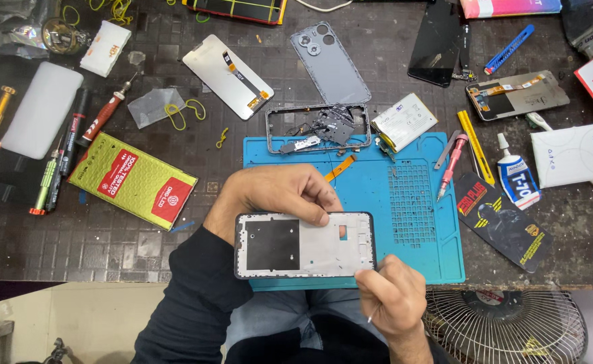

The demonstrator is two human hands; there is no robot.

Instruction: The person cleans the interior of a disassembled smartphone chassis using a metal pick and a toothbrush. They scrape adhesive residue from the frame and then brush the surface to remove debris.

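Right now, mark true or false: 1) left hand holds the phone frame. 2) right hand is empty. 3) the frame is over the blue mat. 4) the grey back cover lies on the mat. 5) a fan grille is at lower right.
1) True: the left hand grips the phone frame at its top edge.
2) False: the right hand pinches a thin tool.
3) True: it sits above the blue mat.
4) False: the grey back cover lies on the dark table, beyond the mat.
5) True: fan grille.
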